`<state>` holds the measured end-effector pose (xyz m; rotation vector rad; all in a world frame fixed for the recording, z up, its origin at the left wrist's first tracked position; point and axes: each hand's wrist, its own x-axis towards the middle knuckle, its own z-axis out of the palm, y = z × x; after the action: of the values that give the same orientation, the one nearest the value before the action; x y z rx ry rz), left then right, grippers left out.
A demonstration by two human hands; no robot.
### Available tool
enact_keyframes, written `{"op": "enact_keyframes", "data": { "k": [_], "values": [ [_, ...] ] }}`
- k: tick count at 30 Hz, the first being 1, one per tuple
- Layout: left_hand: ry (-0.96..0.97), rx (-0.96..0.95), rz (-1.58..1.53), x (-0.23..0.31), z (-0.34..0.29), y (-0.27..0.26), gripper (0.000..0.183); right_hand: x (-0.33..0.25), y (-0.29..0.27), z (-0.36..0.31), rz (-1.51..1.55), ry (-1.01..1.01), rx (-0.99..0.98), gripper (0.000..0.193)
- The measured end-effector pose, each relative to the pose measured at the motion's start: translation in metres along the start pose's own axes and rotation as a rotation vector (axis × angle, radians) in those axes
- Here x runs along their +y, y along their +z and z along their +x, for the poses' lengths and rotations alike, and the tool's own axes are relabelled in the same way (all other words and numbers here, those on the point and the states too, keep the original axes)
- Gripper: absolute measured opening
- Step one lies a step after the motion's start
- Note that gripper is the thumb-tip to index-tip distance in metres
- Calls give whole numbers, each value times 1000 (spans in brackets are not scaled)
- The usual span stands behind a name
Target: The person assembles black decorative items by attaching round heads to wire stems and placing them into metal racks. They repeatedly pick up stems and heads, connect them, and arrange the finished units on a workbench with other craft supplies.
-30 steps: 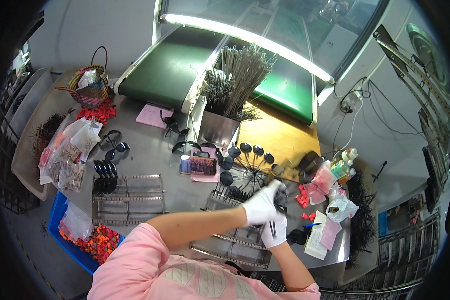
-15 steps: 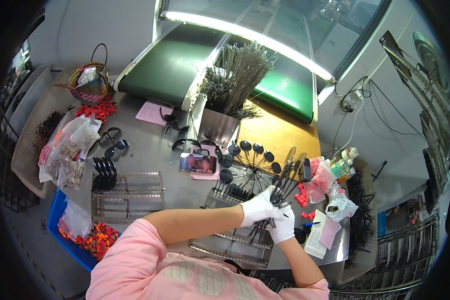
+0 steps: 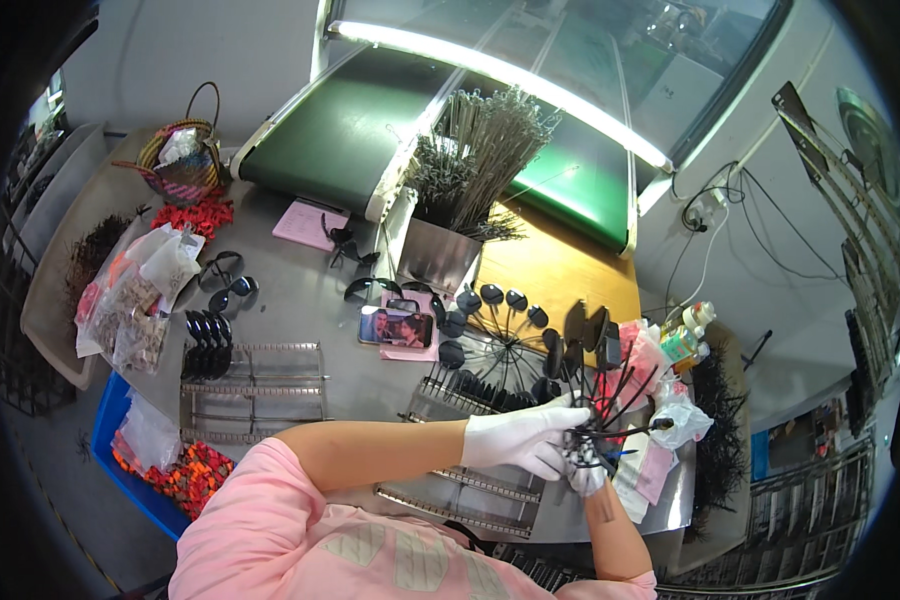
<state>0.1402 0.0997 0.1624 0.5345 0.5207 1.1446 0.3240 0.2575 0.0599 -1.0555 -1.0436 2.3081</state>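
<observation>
**Fingers (image 3: 544, 460) of both gloves gathered at the near end of a splayed dark bundle (image 3: 598, 410)**

The grey metal worktable (image 3: 295, 305) spreads beneath everything, and the bundle is held up over its right part. A slotted metal rack (image 3: 490, 485) lies on the near side, to the left of the right hand and partly under the left forearm. Just to the left of the bundle's far end stands a wheel-like spray of dark lens pieces (image 3: 511, 342); far and to the right are pink plastic bags (image 3: 640, 345).

The bundle itself is of thin black stems, some ending in flat, dark, lens-like heads (image 3: 575, 335). From the fingers it lies far and to the right. Its long axis, as far as so splayed a thing has one, runs from near to far, heads at the far end, while several stems fan off to the right.

The left hand (image 3: 515, 440) extends from the left, thumb and fingers little parted, tips at the gathered stems; whether they pinch any cannot be told. The right hand (image 3: 587, 478) is the nearer to the gathered end: it seems closed around the stems, dark pieces crossing its glove. One stem, with a small thickened tip, points right, away from both hands.
</observation>
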Motion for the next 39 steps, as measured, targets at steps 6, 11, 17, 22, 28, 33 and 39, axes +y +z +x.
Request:
{"op": "enact_keyframes", "data": {
  "k": [6, 11, 17, 22, 28, 33, 39],
  "values": [
    [1444, 409, 1889, 8, -21, 1, 27, -27, 19, -64, -424, 16, -446, 55],
    [1406, 292, 2040, 45, -14, 13, 57, -22, 22, -82, -53, 407, -591, 63],
    [923, 41, 2185, 79, -15, 23, 93, -5, 17, -88, 27, 509, -681, 67],
    [981, -104, 2170, 69, 4, 38, 88, 0, 25, -90, 53, 605, -716, 64],
    [1058, -58, 2158, 50, 25, 40, 84, 13, 21, -94, 35, 643, -795, 68],
    [881, -215, 2127, 33, 32, 28, 61, 12, 25, -104, -32, 572, -694, 64],
    [937, -118, 1973, 35, 32, 9, 46, 10, 41, -136, -1586, -801, 58, 46]
  ]
}}
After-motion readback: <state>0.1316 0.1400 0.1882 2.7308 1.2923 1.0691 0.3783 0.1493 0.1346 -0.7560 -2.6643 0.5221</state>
